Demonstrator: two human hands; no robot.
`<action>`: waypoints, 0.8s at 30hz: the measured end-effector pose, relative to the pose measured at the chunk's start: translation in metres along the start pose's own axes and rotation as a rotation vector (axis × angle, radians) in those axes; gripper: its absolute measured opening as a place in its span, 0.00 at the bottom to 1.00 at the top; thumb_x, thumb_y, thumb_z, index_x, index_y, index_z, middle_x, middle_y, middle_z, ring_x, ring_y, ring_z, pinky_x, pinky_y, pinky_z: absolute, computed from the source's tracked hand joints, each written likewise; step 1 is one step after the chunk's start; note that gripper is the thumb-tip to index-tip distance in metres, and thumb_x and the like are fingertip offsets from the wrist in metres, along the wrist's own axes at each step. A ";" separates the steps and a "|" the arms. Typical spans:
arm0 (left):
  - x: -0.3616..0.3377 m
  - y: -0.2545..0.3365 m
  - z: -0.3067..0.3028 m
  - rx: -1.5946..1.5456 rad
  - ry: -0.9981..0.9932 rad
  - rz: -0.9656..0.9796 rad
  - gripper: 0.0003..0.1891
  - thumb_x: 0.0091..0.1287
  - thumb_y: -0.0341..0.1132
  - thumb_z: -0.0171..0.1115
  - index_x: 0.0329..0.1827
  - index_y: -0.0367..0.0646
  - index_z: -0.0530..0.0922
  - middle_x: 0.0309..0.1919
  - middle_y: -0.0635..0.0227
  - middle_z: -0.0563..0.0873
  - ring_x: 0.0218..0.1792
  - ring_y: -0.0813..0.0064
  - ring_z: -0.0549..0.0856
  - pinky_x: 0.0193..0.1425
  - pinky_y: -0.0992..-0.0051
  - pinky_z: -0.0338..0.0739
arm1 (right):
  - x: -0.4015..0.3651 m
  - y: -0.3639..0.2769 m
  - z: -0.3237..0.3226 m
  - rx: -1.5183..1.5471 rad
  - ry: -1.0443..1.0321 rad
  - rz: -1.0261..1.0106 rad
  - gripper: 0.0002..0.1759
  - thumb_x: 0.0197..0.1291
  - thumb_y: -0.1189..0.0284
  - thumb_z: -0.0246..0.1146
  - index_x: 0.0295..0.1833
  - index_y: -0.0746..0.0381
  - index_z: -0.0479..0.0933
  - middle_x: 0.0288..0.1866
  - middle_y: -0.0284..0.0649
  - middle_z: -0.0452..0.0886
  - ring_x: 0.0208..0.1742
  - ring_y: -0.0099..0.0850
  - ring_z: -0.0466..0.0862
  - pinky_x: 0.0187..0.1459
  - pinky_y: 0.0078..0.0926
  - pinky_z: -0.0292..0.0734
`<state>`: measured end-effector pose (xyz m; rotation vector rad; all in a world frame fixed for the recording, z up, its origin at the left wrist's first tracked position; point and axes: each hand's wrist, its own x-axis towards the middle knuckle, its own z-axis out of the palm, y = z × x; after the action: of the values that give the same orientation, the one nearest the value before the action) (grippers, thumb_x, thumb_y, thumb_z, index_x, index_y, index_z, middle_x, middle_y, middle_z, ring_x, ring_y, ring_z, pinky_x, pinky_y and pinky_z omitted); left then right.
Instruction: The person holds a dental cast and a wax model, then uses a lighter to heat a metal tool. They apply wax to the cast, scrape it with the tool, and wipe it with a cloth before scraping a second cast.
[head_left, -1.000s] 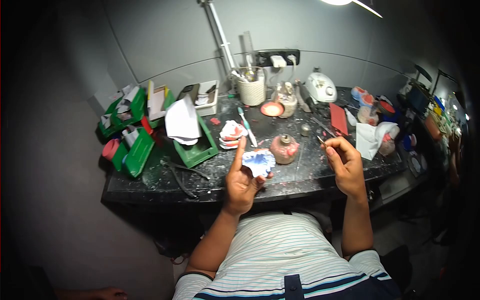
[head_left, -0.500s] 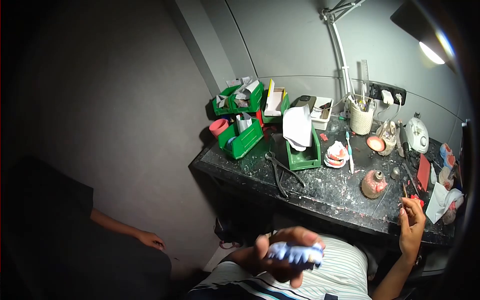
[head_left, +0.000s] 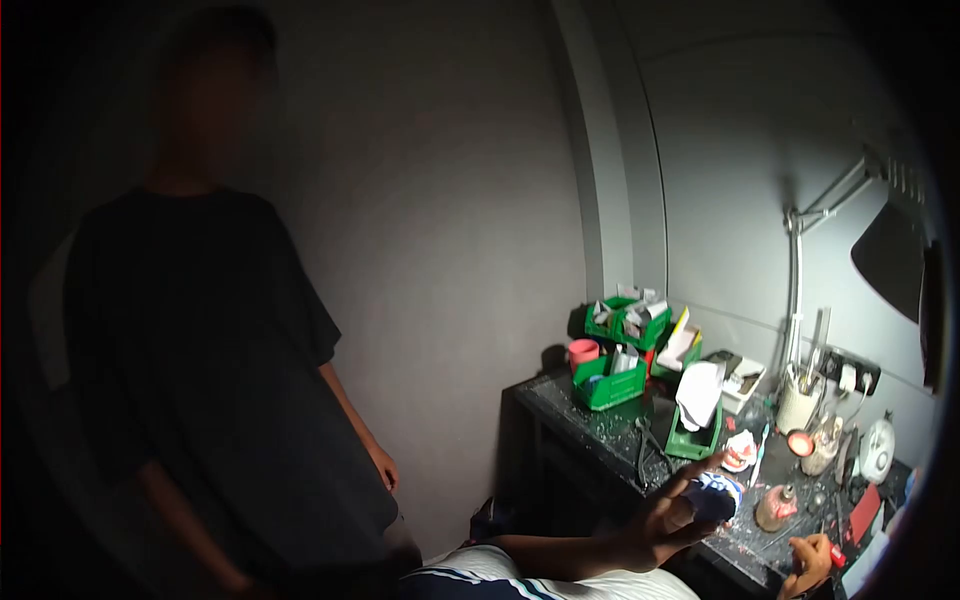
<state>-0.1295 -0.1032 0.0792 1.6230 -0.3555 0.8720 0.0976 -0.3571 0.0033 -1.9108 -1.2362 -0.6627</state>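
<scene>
My left hand (head_left: 672, 515) is raised in front of the workbench, its fingers wrapped round a dark blue and white dental model (head_left: 714, 495). At the bench's front edge, low on the right, my right hand (head_left: 808, 560) is closed with its fingers bent; whether it holds a small tool is hidden. A pink-stained bottle (head_left: 775, 508) stands between the two hands. Just behind the held model sits a pink and white denture model (head_left: 739, 452), with a toothbrush (head_left: 761, 448) beside it.
A person in dark clothes (head_left: 210, 370) stands at the left. Green bins (head_left: 612, 385), pliers (head_left: 643, 450), a brush holder (head_left: 798, 398), a white device (head_left: 877, 452) and a red sheet (head_left: 864, 513) are on the black bench (head_left: 560, 410). A desk lamp (head_left: 893, 262) hangs above.
The view has swung left and up, bringing the standing person's upper body into view. My left hand has moved up and right with the model, now in front of the bench.
</scene>
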 end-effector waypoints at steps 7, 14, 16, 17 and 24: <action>-0.001 -0.032 0.023 -0.261 -0.160 -0.353 0.29 0.75 0.28 0.66 0.76 0.42 0.65 0.57 0.69 0.79 0.54 0.80 0.83 0.65 0.76 0.78 | -0.014 0.024 0.030 -0.134 0.033 0.010 0.13 0.57 0.68 0.62 0.43 0.59 0.89 0.41 0.48 0.85 0.46 0.53 0.81 0.53 0.47 0.72; -0.014 -0.057 0.047 -0.176 -0.037 -0.516 0.21 0.63 0.25 0.76 0.56 0.38 0.76 0.42 0.68 0.84 0.44 0.78 0.84 0.50 0.74 0.82 | -0.008 0.018 0.032 -0.466 0.050 0.111 0.18 0.55 0.75 0.61 0.51 0.55 0.88 0.46 0.46 0.85 0.53 0.49 0.81 0.61 0.52 0.70; -0.019 -0.070 0.045 -0.230 -0.109 -0.523 0.19 0.63 0.24 0.76 0.54 0.37 0.78 0.43 0.67 0.84 0.45 0.78 0.84 0.51 0.73 0.83 | -0.006 0.007 0.025 -0.511 0.059 0.171 0.21 0.55 0.75 0.62 0.56 0.54 0.87 0.51 0.44 0.85 0.58 0.47 0.80 0.65 0.58 0.65; -0.018 -0.068 0.044 -0.237 -0.110 -0.530 0.19 0.63 0.24 0.76 0.54 0.37 0.78 0.43 0.67 0.84 0.45 0.78 0.84 0.51 0.73 0.83 | -0.005 0.000 0.021 -0.515 0.051 0.176 0.21 0.55 0.75 0.62 0.56 0.54 0.87 0.51 0.44 0.85 0.58 0.47 0.80 0.65 0.58 0.65; -0.021 -0.104 0.039 -0.284 -0.107 -0.435 0.15 0.79 0.29 0.61 0.65 0.37 0.75 0.48 0.68 0.85 0.50 0.81 0.85 0.58 0.77 0.79 | 0.002 -0.059 0.023 0.494 -0.070 0.196 0.20 0.65 0.65 0.70 0.60 0.60 0.84 0.56 0.48 0.87 0.57 0.40 0.87 0.68 0.57 0.68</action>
<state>-0.0620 -0.1187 -0.0104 1.4093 -0.1785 0.3866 0.0447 -0.3227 0.0104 -1.6176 -1.1107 -0.1647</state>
